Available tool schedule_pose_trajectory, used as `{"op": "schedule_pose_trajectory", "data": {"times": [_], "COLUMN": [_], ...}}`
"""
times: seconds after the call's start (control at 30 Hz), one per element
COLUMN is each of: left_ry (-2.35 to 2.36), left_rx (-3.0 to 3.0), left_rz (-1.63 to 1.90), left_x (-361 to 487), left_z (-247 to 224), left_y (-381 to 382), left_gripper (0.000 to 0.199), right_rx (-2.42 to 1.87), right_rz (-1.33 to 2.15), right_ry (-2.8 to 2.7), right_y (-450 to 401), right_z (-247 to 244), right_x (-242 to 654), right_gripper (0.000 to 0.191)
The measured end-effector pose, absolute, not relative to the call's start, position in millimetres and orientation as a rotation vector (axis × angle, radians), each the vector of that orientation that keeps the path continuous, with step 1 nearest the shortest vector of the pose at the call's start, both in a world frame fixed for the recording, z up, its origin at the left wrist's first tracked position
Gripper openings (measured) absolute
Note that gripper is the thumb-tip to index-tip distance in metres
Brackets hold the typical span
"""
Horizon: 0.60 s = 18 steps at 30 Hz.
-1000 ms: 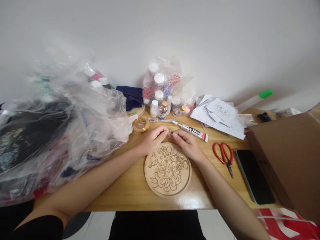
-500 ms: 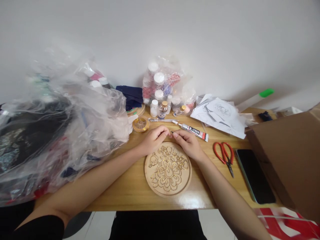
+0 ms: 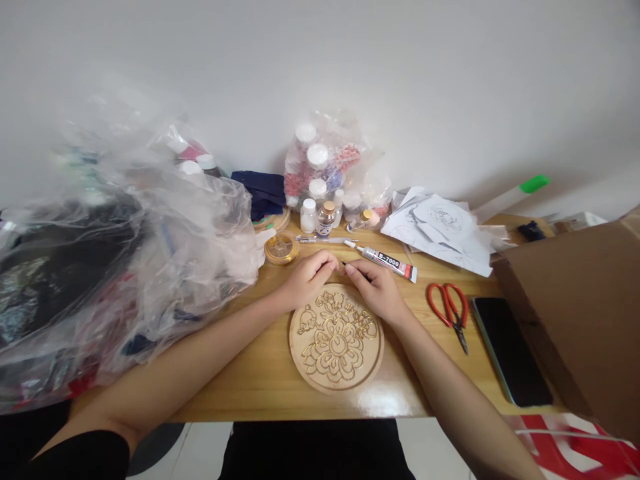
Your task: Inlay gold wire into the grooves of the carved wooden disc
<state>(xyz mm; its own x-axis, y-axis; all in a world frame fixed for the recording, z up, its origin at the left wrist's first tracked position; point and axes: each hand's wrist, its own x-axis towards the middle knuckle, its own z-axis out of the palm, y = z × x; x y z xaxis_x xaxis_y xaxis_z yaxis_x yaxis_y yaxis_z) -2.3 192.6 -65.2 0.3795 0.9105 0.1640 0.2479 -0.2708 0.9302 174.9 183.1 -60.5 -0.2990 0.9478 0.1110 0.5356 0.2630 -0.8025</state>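
Note:
Just above the far rim of a round wooden plate, my left hand and my right hand meet fingertip to fingertip. The left fingers are pinched on something too small to make out. My right thumb and fingers press together on a thin dark tool, mostly hidden in the hand. Gold wire outlines of a large flower and smaller shapes lie on the plate. Close behind the hands are a spool of gold wire and a B-7000 glue tube.
Red-handled pliers, a phone and a cardboard box are at the right. Papers, small bottles and a bag of jars stand along the wall. Plastic bags cover the left side.
My right fingers have shifted slightly, and more of the thin dark tool shows beneath them. The left hand and the plate have stayed in place.

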Motion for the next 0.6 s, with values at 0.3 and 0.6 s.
{"op": "schedule_pose_trajectory", "data": {"times": [0.3,0.6], "left_ry": [1.036,1.052], "left_rx": [1.740,1.730], "left_rz": [0.920,0.893], "left_x": [-2.1,-2.5], "left_z": [-65.0,-63.9], "left_y": [192.2,192.2], "left_gripper": [0.018,0.018], "right_rx": [-1.283,-1.357], "right_rz": [0.910,0.779], "right_ry": [-1.890,-1.965], "right_y": [185.9,182.7], "right_z": [-58.4,-58.5], "right_x": [176.0,175.8], "right_gripper": [0.027,0.029]}}
